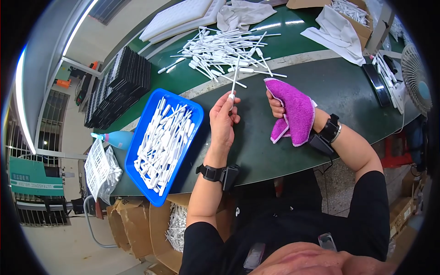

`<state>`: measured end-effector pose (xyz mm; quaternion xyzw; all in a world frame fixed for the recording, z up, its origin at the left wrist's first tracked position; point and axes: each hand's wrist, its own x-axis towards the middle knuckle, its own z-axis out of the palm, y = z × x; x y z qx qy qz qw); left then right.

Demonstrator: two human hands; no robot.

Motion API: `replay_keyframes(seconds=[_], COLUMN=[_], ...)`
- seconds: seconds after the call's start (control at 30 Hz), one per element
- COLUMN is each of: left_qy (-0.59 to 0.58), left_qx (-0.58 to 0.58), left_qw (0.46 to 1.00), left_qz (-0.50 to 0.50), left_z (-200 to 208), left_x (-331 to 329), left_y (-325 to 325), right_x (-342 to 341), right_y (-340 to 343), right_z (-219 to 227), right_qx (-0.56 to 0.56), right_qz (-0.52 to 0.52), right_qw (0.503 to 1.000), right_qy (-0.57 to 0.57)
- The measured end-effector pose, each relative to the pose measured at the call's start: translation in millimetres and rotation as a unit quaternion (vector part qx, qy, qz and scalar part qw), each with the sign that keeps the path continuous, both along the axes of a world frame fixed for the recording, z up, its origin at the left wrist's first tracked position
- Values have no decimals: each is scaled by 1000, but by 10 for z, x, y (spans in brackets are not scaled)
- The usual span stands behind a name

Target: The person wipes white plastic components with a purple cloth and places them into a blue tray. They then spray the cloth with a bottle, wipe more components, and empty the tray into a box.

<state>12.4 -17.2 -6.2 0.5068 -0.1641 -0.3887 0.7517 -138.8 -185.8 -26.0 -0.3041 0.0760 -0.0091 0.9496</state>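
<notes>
Pinched in left hand [223,120]: one white stick [234,81], right of blue tray [145,120]. Right hand [277,108] grips purple cloth [294,111].

I see a dark green worktable [321,87] with a pale stripe curving across it. A barred window [52,110] sits at the left, and a long strip light [78,27] glows above it. The floor [59,247] is pale grey. Cardboard boxes [137,224] stand under the table's near edge.
</notes>
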Motion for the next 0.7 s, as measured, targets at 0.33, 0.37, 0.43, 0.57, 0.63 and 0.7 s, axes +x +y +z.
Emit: replay_keyframes(seconds=[0.33, 0.37, 0.43, 0.57, 0.63, 0.7], left_qy=[-11, -12, -7, -34, -46, -109], left_qx=[0, 1, 3, 8, 4, 67], left_qw=[1000, 1000, 1000, 999, 999, 989], left_qz=[7, 8, 8, 3, -13, -78], left_z=[-23, -15, 17, -25, -18, 41], left_x=[7, 2, -49, -13, -14, -28], left_y=[18, 17, -19, 5, -30, 21], right_x=[2, 9, 14, 44, -6, -31], right_y=[28, 62, 78, 79, 50, 10], right_z=[15, 52, 69, 98, 104, 66], right_qx=[-10, -28, -46, -92, -55, -43], right_qz=[-14, -39, -65, -108, -85, -89], right_qw=[1000, 999, 997, 990, 995, 995], right_qy=[-11, -6, 0, 16, 8, 4])
